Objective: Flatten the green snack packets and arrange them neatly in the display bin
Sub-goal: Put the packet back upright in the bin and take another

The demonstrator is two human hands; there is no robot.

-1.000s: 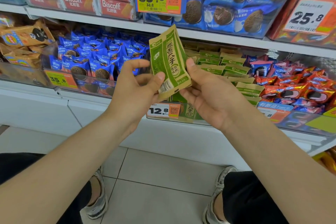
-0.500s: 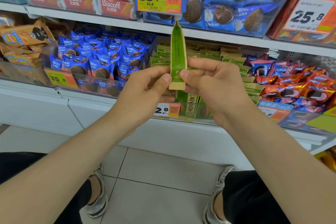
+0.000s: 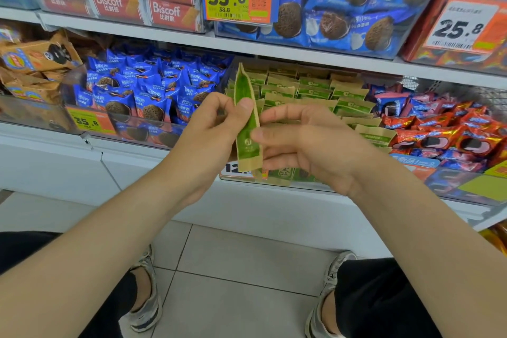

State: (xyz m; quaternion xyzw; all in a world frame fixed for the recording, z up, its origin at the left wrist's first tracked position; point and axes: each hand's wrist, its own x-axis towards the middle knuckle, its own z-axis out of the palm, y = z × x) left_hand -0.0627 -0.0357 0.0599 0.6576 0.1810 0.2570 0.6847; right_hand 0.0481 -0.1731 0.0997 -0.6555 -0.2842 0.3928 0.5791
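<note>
Here the green packet [image 3: 246, 118] stands upright and edge-on to the camera, held in the air just in front of the display bin [image 3: 274, 177] on the lower shelf. The left hand [image 3: 211, 132] pinches it near the middle, thumb pressed on the near face, probably to steady it. The right hand [image 3: 301, 143] presses its thumb low on the opposite side with its other fingers loosely spread; whether they touch the packet's far face I cannot tell. Holding it narrow-side-on likely lets both thumbs squeeze it thin. Behind, rows of the same green packets [image 3: 315, 88] already stand filed in the bin, between the blue cookie packs [image 3: 153, 90] and red wrappers [image 3: 444, 129].
</note>
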